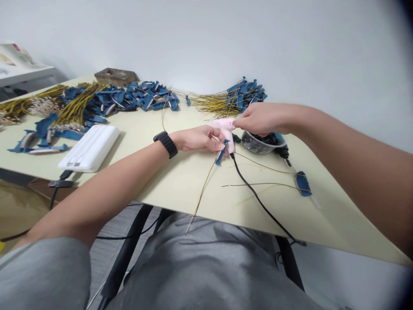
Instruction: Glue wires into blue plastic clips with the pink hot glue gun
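Note:
My left hand [200, 140], with a black watch on its wrist, pinches a small blue piece [220, 153] that has a long thin yellow wire [204, 193] trailing toward the table's front edge. My right hand [261, 119] reaches in from the right and grips the top of a pale pink glue gun [225, 131]. The gun's nose sits close to the blue piece, and my left fingers partly hide the contact area. A black power cord [258, 196] runs from the gun over the table's edge.
Heaps of blue pieces with yellow wires [77, 107] cover the table's far left, and another bundle [240, 99] lies at the back. A white plastic block [88, 148], a clear bowl of dark parts [262, 144], a loose blue piece [302, 183] and a brown box [116, 76] stand around.

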`<state>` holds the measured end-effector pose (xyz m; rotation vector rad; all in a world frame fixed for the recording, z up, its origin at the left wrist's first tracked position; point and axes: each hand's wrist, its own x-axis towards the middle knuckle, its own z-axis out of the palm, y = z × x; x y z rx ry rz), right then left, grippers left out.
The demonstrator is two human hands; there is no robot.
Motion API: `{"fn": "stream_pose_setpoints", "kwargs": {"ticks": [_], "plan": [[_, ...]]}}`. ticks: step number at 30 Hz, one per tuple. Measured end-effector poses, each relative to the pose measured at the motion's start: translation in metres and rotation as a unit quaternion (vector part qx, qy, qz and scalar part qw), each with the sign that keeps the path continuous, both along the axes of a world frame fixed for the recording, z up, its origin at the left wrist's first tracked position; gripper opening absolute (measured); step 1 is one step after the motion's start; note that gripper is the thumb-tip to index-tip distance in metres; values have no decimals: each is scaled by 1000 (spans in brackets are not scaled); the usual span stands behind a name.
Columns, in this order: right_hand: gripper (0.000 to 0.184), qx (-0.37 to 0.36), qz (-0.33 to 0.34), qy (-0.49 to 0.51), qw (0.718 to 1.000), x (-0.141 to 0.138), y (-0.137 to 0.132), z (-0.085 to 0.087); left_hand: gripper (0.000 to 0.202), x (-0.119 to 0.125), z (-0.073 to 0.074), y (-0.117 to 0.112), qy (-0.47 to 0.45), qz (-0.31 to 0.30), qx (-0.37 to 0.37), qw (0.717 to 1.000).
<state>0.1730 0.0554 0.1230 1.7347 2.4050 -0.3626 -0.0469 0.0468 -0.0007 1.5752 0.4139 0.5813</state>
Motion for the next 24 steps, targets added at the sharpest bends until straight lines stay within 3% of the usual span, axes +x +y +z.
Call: {"fn": "stream_pose_setpoints", "kwargs": {"ticks": [6,19,24], "plan": [[52,-7,-10,-4,1000,-1,-2,1,40,-1,0,1,-12,-7,1,1000],[54,-4,-20,-3,1000,-3,-7,3,29,-5,-2,7,16,117,38,992],[54,-4,-14,-9,1000,-3,-6,4,24,-1,-2,4,16,135,63,989]]}}
